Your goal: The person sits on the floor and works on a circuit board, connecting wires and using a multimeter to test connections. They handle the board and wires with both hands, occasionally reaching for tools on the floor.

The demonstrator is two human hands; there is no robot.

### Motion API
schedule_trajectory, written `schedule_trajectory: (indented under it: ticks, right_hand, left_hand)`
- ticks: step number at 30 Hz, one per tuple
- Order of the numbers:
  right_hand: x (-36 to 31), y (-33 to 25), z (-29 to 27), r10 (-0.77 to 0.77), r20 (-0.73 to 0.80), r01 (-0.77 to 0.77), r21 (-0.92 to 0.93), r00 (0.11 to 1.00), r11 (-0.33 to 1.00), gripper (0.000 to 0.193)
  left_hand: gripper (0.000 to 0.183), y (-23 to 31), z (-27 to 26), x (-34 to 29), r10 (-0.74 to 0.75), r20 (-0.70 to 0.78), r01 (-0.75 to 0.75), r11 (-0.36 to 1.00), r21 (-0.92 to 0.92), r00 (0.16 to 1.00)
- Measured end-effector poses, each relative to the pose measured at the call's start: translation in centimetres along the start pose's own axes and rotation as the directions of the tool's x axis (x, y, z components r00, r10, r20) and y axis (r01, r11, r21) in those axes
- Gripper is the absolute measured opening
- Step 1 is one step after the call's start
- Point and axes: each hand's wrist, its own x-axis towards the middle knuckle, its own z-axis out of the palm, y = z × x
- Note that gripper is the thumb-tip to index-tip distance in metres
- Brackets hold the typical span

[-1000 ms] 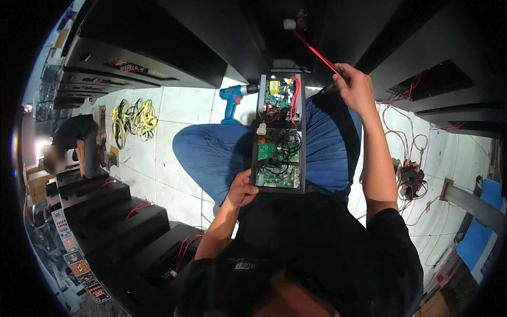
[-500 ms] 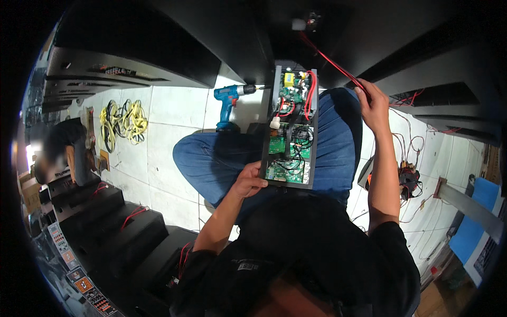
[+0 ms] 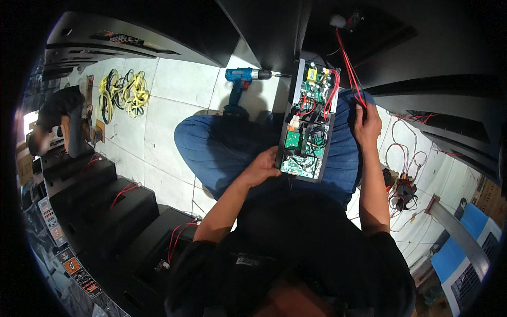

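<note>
My left hand is closed on the near left corner of an amplifier module, a long dark metal panel carrying green circuit boards, a yellow part, red and black wires and a white connector. The module lies tilted over my lap, board side up. My right hand pinches the lower ends of long red wires beside my right knee. These wires run down from the opening of a black cabinet, near a white plug-like piece. The fingertips partly hide the wire ends.
A blue cordless drill stands on the tiled floor left of the module. Coiled yellow and black cables lie farther left. Several black cabinets with red wires line the left. Another person bends there. Tangled wires lie at right.
My right hand has come down toward my knee, pulling the red wires lower. The module sits farther right in view and is more tilted; the whole view has shifted somewhat too.
</note>
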Motion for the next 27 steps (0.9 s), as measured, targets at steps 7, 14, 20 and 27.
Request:
schedule_trajectory:
  ticks: [7, 14, 20, 27]
  right_hand:
    - [0.0, 0.2, 0.5, 0.116, -0.105, -0.105, 0.105, 0.988, 0.989, 0.021]
    - [-0.5, 2.1, 0.6, 0.159, -0.223, -0.127, 0.152, 0.962, 0.980, 0.025]
    - [-0.4, 2.8, 0.1, 0.050, -0.319, -0.013, 0.116, 0.946, 0.993, 0.020]
    - [0.1, 1.1, -0.9, -0.011, -0.333, 0.013, 0.005, 0.943, 1.000, 0.015]
  left_hand:
    - [0.069, 7.3, 1.9, -2.8, 0.412, -0.111, -0.219, 0.673, 0.707, 0.904]
    - [0.020, 17.0, 16.2, -5.4, 0.646, 0.633, -0.904, 0.305, 0.299, 0.427]
    - [0.019, 15.2, 22.0, -3.2, 0.840, 0.536, -0.979, -0.170, 0.116, -0.082]
    - [0.018, 15.0, 23.1, -6.3, 0.946, 0.090, -0.945, 0.296, 0.140, 0.310]
